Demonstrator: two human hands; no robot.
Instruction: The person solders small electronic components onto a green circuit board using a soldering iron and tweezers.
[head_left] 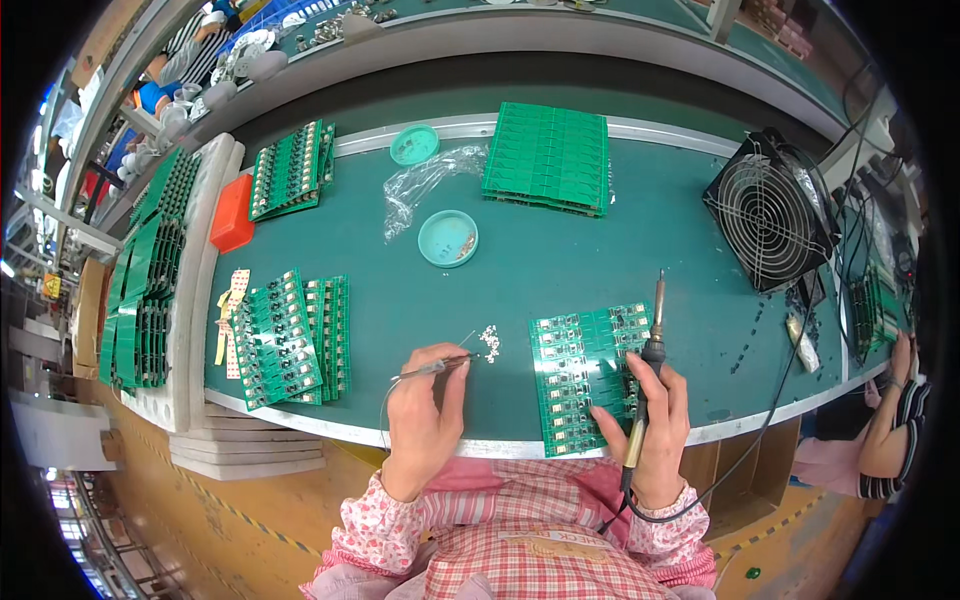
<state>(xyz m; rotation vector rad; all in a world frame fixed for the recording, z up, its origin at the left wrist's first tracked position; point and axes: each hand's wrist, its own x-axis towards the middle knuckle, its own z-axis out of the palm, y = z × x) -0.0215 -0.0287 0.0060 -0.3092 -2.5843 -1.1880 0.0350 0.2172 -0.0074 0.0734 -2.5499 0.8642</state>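
Observation:
My left hand (425, 420) pinches a pair of metal tweezers (436, 368), and a thin wire also runs by its fingers. The tweezer tips are beside a small pile of tiny white parts (490, 343) on the green bench top. In my right hand (657, 425) is a soldering iron (655, 345), its tip pointing up and away from me. Under that hand lies a green circuit board panel (570, 375) with rows of components, near the front edge. My right fingers rest at the panel's right side; the thumb is over its lower part.
Stacked bare boards (546, 155) stand at the back, beside a clear plastic bag (425, 183) and two turquoise dishes, the nearer (447, 239) holding small parts. Populated boards (280, 345) and a red box (233, 214) are at left. A black fan (765, 220) stands right; the iron's cable trails there.

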